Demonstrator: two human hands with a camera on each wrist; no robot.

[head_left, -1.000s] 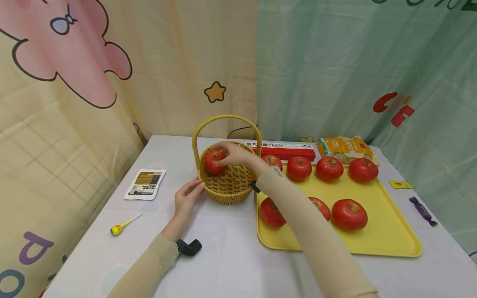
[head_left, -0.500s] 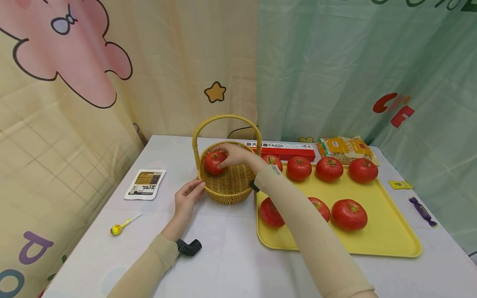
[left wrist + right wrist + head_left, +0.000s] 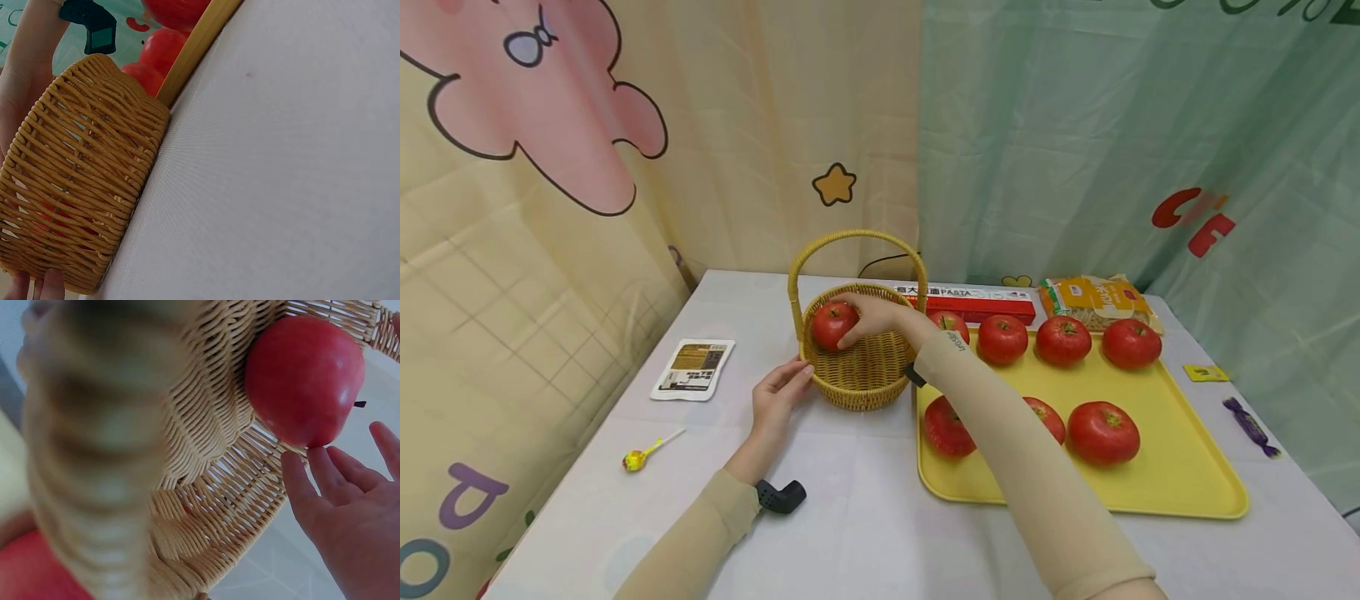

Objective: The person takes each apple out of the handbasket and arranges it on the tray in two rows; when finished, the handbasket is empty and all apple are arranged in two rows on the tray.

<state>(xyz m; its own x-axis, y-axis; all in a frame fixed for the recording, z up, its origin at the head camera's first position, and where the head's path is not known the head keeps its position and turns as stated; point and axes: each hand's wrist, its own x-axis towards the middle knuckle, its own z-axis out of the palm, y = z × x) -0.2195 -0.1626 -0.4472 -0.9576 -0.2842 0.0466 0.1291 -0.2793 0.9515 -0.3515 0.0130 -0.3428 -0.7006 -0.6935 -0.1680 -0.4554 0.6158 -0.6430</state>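
A red apple sits inside the left part of the woven basket, against its wall. My right hand reaches in under the tall handle. In the right wrist view, the fingers of that hand are spread and fairly straight, with fingertips at the edge of the apple. My left hand touches the basket's outer left side near the table. Fingertips press lightly against the weave in the left wrist view; part of this hand is out of sight there.
Right of the basket lies a yellow tray with several red apples. Behind stand a red pasta box and a noodle bag. A white packet and lollipop lie left; a purple candy lies right.
The right hand's thumb and fingers have loosened slightly from the apple, which stays in the basket's left part. The left hand and basket have not visibly moved.
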